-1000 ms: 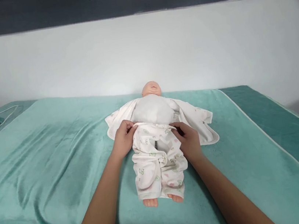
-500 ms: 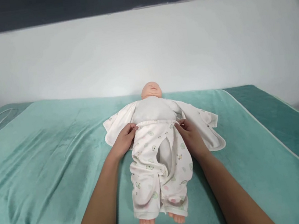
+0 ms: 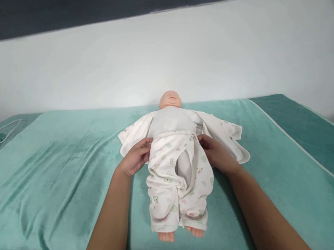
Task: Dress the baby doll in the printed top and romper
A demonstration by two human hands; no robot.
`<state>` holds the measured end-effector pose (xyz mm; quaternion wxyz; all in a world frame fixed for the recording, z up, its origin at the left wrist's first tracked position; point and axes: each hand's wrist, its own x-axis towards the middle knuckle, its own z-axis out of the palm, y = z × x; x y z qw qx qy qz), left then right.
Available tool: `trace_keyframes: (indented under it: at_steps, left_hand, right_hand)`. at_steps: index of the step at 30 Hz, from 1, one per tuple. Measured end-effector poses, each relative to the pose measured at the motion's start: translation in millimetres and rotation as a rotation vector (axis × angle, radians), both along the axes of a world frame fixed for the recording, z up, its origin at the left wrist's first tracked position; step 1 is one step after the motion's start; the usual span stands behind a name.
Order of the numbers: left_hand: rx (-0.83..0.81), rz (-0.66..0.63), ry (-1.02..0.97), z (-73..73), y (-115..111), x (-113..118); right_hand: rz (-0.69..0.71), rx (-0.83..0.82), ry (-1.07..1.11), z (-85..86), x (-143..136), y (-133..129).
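A baby doll (image 3: 169, 99) lies on its back, feet towards me. White patterned baby trousers (image 3: 165, 179) cover its legs up to the waist, with an open gap at the crotch showing grey cloth. My left hand (image 3: 136, 157) rests at the left side of the waistband, its fingers stretched out and loosely apart. At the opposite side, the curled fingers of my right hand (image 3: 217, 153) grip the trousers' edge, the tips partly hidden. A white baby jacket (image 3: 225, 133) lies spread open under the doll, its sleeves out to both sides over the arms.
A light green blanket (image 3: 53, 178) with folds at the left covers the bed. Darker green cloth (image 3: 312, 142) shows along the right. A white wall (image 3: 157, 56) stands behind the doll's head. At the far left lies a thin white cord (image 3: 6, 127).
The fingers of my left hand have loosened and straightened at the waistband. My right hand has shifted slightly outward. The doll's feet appear a little higher in view.
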<state>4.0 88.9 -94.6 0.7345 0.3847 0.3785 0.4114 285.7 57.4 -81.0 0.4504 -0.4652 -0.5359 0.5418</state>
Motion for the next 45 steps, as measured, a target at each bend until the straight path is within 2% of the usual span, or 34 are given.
trace_keyframes:
  at_steps: [5, 10, 14, 19, 24, 30, 36, 40, 45]
  left_hand:
    - [0.046, -0.038, -0.003, -4.7, 2, -2]
    - [0.103, -0.001, 0.002, -7.5, -1, 0]
    - [0.13, 0.056, -0.069, -8.2, -2, 5]
    - [0.1, 0.094, -0.115, -7.3, -2, 11]
    - [0.092, 0.137, -0.148, -6.6, -1, 17]
    - [0.086, 0.192, -0.138, -5.0, -1, 22]
    - [0.132, 0.183, -0.072, -0.1, -4, 24]
    - [0.117, 0.227, -0.04, 3.5, -6, 25]
    - [0.12, 0.247, 0.002, 0.6, -6, 26]
  right_hand:
    - [-0.045, -0.01, -0.009, -0.9, -1, -1]
    - [-0.163, 0.046, -0.033, -12.8, -5, 3]
    - [-0.266, 0.084, -0.068, -18.3, -10, 5]
    - [-0.325, 0.197, -0.132, -10.8, -18, 8]
    - [-0.397, 0.211, -0.138, -5.2, -21, 16]
    - [-0.382, 0.101, -0.053, -3.2, -21, 20]
    - [-0.351, -0.012, 0.123, -5.9, -21, 25]
    - [-0.269, 0.01, 0.204, -13.3, -19, 27]
    - [-0.222, 0.058, 0.244, -18.2, -16, 27]
